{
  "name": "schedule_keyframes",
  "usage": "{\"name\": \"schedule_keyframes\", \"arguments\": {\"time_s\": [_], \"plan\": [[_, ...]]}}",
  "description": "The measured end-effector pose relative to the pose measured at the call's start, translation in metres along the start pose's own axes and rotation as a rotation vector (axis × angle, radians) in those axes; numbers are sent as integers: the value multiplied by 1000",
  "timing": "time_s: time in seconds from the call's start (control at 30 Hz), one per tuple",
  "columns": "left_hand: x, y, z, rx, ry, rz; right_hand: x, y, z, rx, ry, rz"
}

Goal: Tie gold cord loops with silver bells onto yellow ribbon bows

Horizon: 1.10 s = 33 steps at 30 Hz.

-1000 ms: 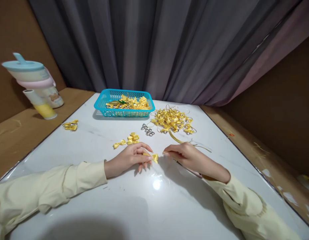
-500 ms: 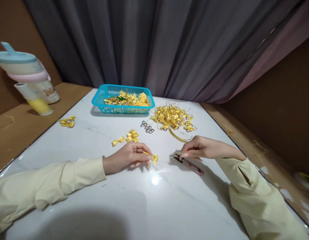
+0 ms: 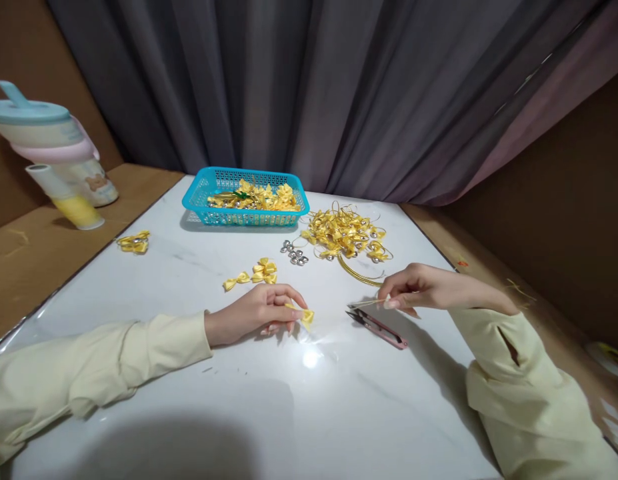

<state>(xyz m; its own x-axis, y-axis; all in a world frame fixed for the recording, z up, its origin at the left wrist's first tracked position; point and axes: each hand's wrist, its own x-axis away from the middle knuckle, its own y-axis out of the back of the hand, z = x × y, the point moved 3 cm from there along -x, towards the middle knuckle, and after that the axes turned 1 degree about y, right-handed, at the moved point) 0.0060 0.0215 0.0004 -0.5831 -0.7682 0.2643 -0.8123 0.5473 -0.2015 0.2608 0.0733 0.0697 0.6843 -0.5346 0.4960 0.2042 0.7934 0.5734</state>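
Note:
Between the thumb and fingers of my left hand point(image 3: 266, 310) is a small yellow ribbon bow point(image 3: 307, 319), held just above the table. My right hand point(image 3: 413, 288) pinches a thin gold cord point(image 3: 366, 303), its free end pointing left toward the bow but apart from it. Below that hand a pair of pink-handled thread snips point(image 3: 379, 328) lies on the table, blades to the left. Several loose yellow bows point(image 3: 263, 271) rest beyond my left hand. Small silver bells or beads point(image 3: 295, 253) sit behind, and a bundle of gold cords point(image 3: 356, 273) curves near my right hand.
A blue basket point(image 3: 246, 220) at the back holds yellow bows. Beside it lies a heap of bows with cord loops point(image 3: 343, 230). More bows point(image 3: 133, 242) lie at the left edge. A tumbler point(image 3: 53, 143) and a yellow-and-white tube point(image 3: 71, 203) stand far left.
My right hand has moved a little right and away from the snips, drawing the gold cord along. My left hand stays nearly in place with the bow.

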Motion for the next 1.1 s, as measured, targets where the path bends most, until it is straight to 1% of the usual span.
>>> {"name": "schedule_keyframes", "arguments": {"time_s": [0.17, 0.27, 0.4, 0.47, 0.6, 0.67, 0.8, 0.9, 1.0, 1.1], "plan": [[0, 2, -1, 48, 15, -7, 6, 3, 4, 15, -35, -63], [1, 2, -2, 52, 27, -10, 8, 4, 2, 62, -45, -48], [1, 1, -3, 55, 26, -6, 13, 7, -3, 60, -57, -38], [1, 2, -2, 51, 26, -3, 17, 11, -7, 52, -73, -62], [1, 2, 0, 32, 25, 14, 22, 20, -16, 59, -100, -157], [1, 3, 1, 22, 21, 19, 22, 22, -19, 45, -93, -169], [1, 3, 2, 9, 14, 39, 21, 19, -26, 19, -141, -126], [1, 3, 2, 7, 12, 56, 20, 16, -30, 2, -175, -132], [1, 3, 1, 5, 16, 57, 18, 15, -29, 12, -173, -174], [2, 3, 1, 12, 23, 58, 15, 16, -26, 83, -200, -238]]}}
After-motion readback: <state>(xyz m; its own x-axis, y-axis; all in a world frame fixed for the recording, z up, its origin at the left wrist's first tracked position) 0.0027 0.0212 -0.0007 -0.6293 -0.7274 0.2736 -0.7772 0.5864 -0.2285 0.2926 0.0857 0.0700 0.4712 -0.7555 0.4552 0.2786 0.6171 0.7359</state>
